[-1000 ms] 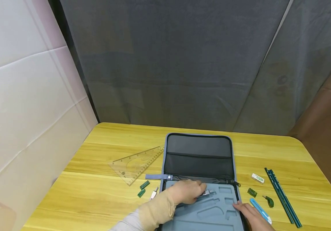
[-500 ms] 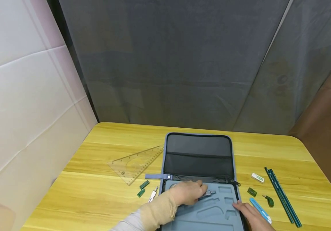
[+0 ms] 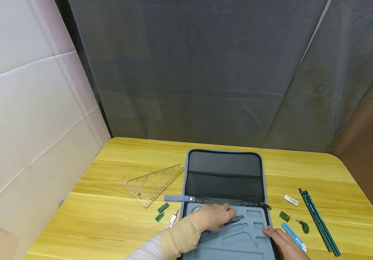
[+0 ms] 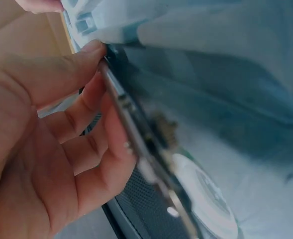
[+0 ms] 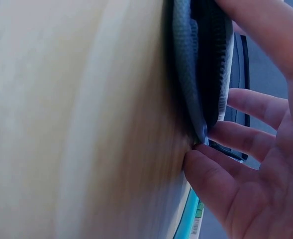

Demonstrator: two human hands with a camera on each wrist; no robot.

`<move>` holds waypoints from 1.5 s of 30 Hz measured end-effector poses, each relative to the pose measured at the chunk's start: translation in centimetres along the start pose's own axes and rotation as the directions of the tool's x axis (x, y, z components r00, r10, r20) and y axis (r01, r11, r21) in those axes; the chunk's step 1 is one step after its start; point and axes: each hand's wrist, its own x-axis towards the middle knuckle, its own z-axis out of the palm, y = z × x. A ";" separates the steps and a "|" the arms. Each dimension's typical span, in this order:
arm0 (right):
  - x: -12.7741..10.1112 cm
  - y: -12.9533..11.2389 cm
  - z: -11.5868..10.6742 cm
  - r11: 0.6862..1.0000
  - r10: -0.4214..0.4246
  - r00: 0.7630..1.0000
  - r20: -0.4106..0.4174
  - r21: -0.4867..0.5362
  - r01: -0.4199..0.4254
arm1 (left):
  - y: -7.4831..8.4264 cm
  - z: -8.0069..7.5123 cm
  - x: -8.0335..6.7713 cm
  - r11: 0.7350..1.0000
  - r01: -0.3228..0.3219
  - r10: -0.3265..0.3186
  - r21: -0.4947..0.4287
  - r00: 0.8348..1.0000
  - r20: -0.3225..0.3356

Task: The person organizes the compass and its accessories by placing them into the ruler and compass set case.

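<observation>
An unzipped stationery case [image 3: 224,184] lies open with its lid laid back. Its lower half holds a blue-grey moulded tray [image 3: 235,249] with shaped recesses. My left hand [image 3: 213,217] is over the tray's upper part, pinching a slim metal drawing compass [image 3: 237,219] between thumb and fingers. In the left wrist view the compass [image 4: 136,134] runs along the fingers, close to the tray surface; a round white-rimmed piece [image 4: 206,194] sits beyond it. My right hand [image 3: 285,242] grips the case's right edge, thumb on the tray's side and fingers against the outer rim [image 5: 198,109].
Left of the case lie a clear set square [image 3: 155,184], two small green pieces [image 3: 161,212] and a white pointed tool [image 3: 172,219]. To its right are an eraser [image 3: 291,200], a green sharpener [image 3: 284,216], a green fitting [image 3: 303,226], a blue cutter [image 3: 294,237] and dark green pencils [image 3: 320,224].
My left hand and the compass have shifted slightly right over the tray, with more of the compass end showing. My right hand stays on the case edge.
</observation>
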 end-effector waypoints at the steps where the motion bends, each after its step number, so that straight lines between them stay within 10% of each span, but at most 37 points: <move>1: 0.0 0.0 0.0 1.000 0.002 1.000 0.005 0.003 -0.002 | 0.0 0.0 0.0 1.000 -0.007 0.007 0.006 1.000 -0.008; 29: 0.0 -0.1 0.0 1.000 -0.025 1.000 -0.012 0.003 0.025 | 0.1 0.2 -0.1 0.999 -0.024 0.024 -0.025 1.000 -0.006; 45: -0.1 -0.3 -0.1 0.998 -0.061 0.997 -0.037 -0.013 0.060 | 0.7 0.6 -0.5 0.978 -0.035 0.065 0.207 0.988 -0.139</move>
